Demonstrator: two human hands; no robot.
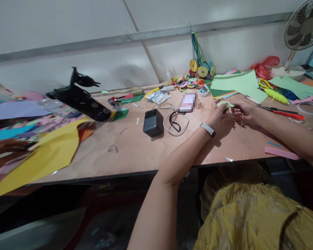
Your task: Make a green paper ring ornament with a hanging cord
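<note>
Both of my hands meet over the right part of the table. My left hand [217,111], with a grey band on its wrist, is closed on a small light green paper piece [225,103]. Close against it, my right hand [243,110] has its fingers bent at the same paper piece. Something thin and yellowish hangs below the left fingers, too blurred to name. To the right of my hands lie scissors [289,113] with orange-red handles. A phone [187,102] lies beyond my left hand.
A black power bank [153,123] and a white cable [184,129] lie left of my hands. A black bottle [80,100] leans further left. Another person's hand [7,151] is by yellow paper [54,146]. Green sheets [236,83] and a fan [306,26] stand at the back right.
</note>
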